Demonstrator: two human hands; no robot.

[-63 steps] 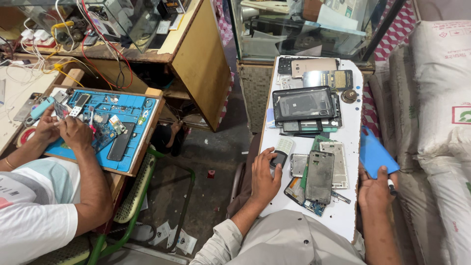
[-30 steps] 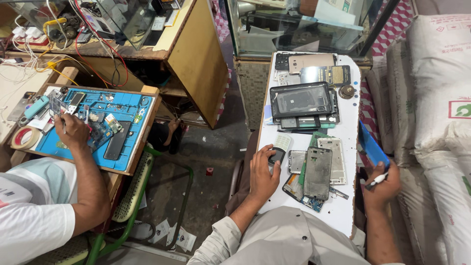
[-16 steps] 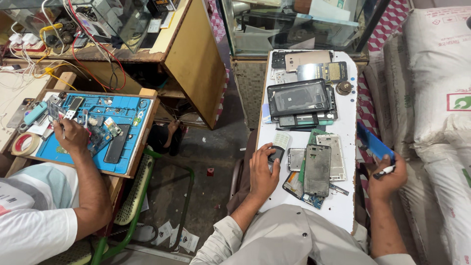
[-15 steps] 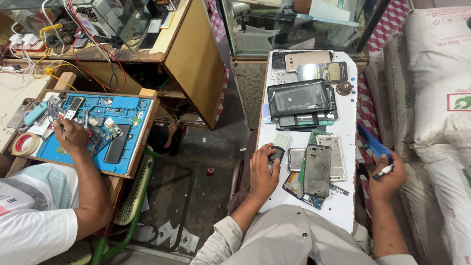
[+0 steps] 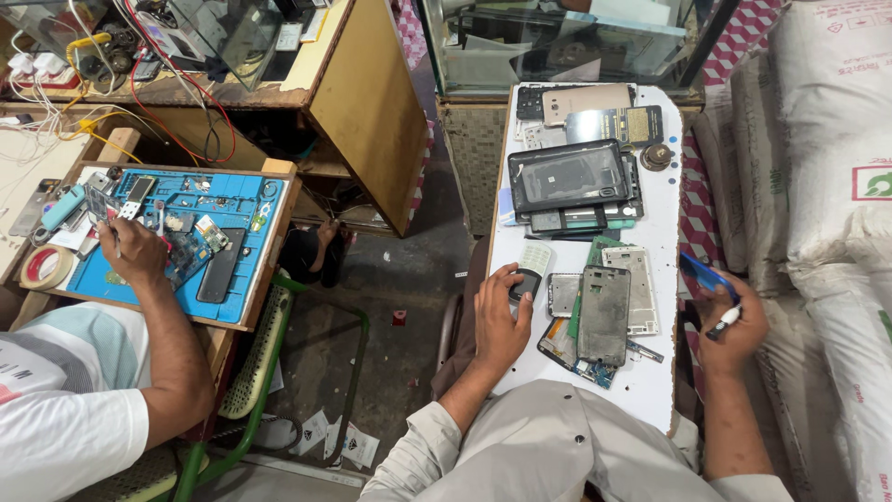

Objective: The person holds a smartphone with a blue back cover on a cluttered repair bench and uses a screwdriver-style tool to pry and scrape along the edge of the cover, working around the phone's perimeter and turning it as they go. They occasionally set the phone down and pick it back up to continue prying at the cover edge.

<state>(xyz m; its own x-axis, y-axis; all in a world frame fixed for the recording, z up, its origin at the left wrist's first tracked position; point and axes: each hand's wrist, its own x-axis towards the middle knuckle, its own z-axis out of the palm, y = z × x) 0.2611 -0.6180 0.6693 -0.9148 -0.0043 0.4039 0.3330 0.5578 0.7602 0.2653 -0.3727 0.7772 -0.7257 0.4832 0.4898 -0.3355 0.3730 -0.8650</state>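
On the white desk [image 5: 662, 372] a small dark phone [image 5: 522, 284] is held down under the left hand [image 5: 502, 311], fingers curled over it, just as it was a moment ago; the change is on the other side; the right hand [image 5: 734, 325] has been pulled off the desk and lifted out past its right edge; a white pen-like tool [image 5: 724, 323] is now pinched in it, where none was held two seconds ago, and a blue card [image 5: 706, 276] is kept at its fingertips, no longer lying flat; so the tool looks picked up and ready, while the phone has been kept still by the near left edge of the desk.

Beside the phone a grey phone frame [image 5: 604, 314] is laid over a green board [image 5: 569, 339], with a white frame [image 5: 637, 288] touching it; further up a black tablet [image 5: 569, 177] is stacked on flat parts, and a round brass piece [image 5: 656, 156] is set near it.

To the left, well apart, a blue mat [image 5: 237, 200] with small parts is worked on by another person's hand [image 5: 135, 251]; a tape roll [image 5: 48, 268] is lying at its corner; white sacks [image 5: 827, 139] are piled on the right; a glass case [image 5: 567, 42] is seen at the top; scraps of paper are scattered on the dark floor [image 5: 390, 372].
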